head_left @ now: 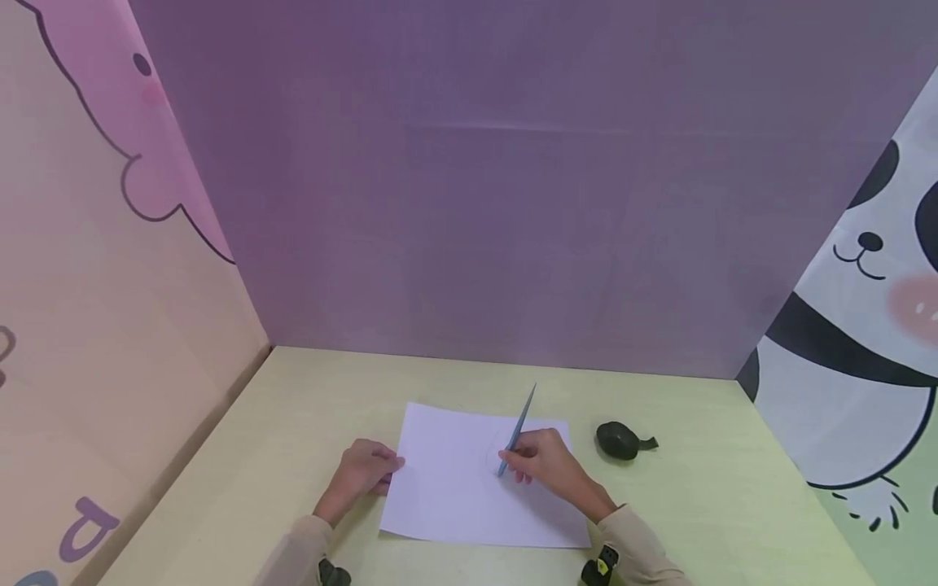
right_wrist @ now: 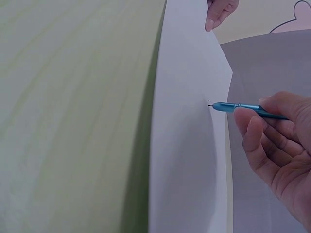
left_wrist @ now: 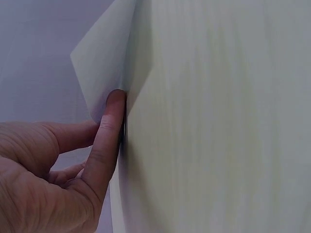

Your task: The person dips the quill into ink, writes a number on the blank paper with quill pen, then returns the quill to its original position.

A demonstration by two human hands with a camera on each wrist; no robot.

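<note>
Nearest, at 6 o'clock on the table [head_left: 293,407], two sleeves enter the head view. The right hand [head_left: 548,465] sits at about 5 o'clock on the paper [head_left: 454,488], its fingers curled round a blue pen [head_left: 517,430] and pinching it low on the barrel. The pen leans up toward 1 o'clock, and in the right wrist view its tip touches the paper beside a small dark mark. A faint drawn curve shows on the sheet just by the tip.

The left hand [head_left: 362,472] lies at 9 o'clock of the paper, on its left edge. In the left wrist view its fingers are fairly straight, with one fingertip pressing the sheet's edge down onto the table; it grips nothing.

The white sheet lies flat at the table's middle. At 3 o'clock of it, apart from the sheet, rests a small dark lump [head_left: 619,440]. Beyond, at 12 o'clock, stands a purple wall [head_left: 513,203].
</note>
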